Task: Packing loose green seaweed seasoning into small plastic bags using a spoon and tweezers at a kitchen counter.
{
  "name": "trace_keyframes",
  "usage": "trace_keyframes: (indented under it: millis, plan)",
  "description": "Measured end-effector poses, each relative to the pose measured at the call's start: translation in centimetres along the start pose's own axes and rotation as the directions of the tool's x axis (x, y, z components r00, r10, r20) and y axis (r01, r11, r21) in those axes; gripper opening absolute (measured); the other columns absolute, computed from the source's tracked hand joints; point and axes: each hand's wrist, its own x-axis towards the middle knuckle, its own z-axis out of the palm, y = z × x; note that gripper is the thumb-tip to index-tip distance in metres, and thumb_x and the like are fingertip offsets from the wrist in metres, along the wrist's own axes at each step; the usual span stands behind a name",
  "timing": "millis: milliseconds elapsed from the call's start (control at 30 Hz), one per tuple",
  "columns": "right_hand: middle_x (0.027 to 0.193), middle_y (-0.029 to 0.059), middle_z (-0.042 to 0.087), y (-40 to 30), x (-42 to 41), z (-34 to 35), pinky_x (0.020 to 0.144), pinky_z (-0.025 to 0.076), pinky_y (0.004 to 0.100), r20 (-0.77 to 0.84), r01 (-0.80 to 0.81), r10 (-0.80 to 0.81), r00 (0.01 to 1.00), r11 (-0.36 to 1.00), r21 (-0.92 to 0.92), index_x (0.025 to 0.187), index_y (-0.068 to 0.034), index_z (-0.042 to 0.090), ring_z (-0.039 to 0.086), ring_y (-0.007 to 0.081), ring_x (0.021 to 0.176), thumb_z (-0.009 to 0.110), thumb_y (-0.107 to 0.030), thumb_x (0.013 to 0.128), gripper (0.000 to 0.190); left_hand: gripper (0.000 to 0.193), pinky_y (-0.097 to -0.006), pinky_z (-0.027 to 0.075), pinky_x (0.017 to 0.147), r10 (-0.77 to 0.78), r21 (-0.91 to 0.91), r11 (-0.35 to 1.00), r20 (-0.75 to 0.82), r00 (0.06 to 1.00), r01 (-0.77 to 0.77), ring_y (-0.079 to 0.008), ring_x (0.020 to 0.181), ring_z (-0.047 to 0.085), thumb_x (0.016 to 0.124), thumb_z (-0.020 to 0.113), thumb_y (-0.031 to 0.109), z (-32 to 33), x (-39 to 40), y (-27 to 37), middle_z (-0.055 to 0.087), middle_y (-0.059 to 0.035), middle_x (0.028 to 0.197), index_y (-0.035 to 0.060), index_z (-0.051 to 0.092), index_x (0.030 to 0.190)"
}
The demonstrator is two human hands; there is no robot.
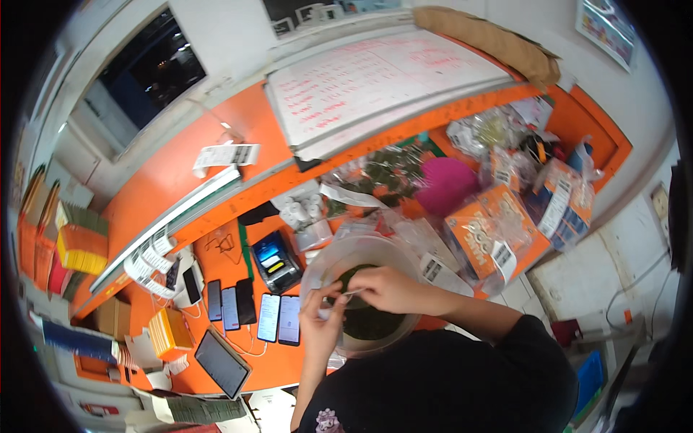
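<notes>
A large translucent plastic tub (373, 246) stands before me, with dark green leafy-looking matter (373, 325) in its bottom. Above its opening my left hand (323, 311) and my right hand (379, 289) meet, fingertips close together. Between them they pinch a small pale, thin item (354, 292), too small to name; it seems to be plastic. Something whitish also shows against my left hand's fingers. My right forearm reaches in across the tub's right rim.
Left of the tub lie several smartphones (268, 316), a tablet (222, 363) and a card payment terminal (276, 261). Behind are bagged leaves (387, 170), a magenta item (446, 185) and orange boxes (476, 233). A whiteboard bearing writing (379, 81) rests on the orange upper shelf.
</notes>
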Motion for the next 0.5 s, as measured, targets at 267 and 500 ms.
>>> trace_keyframes:
  millis: [267,500]
  plan:
    - [0.098,0.0134,0.064,-2.2,2.6,-1.5,0.077,0.048,0.0413,-0.242,-0.031,-0.053,0.969,0.942,-0.333,0.099,-0.003,0.062,0.062,0.0337,0.092,0.077,-0.022,0.079,0.031,0.021,-0.0215,0.045,0.065,-0.208,-0.363,0.921,-0.152,0.966,0.142,-0.0084,0.07,0.055,0.09,0.072,0.013,0.4,0.6,-1.8,0.059,-0.0021,0.08,0.0038,0.062,0.106]
    - [0.077,0.0065,0.066,-1.4,1.0,2.5,0.069,0.049,0.0292,0.133,-0.252,0.216,0.967,0.887,0.388,0.084,0.004,0.064,0.063,0.015,0.074,0.07,-0.01,0.088,0.016,0.034,-0.023,0.045,0.077,-0.169,-0.534,0.838,-0.058,0.984,0.112,-0.0102,0.085,0.054,0.087,0.073,0.009,1.2,0.8,-2.2,0.056,-0.002,0.093,0.0049,0.057,0.117]
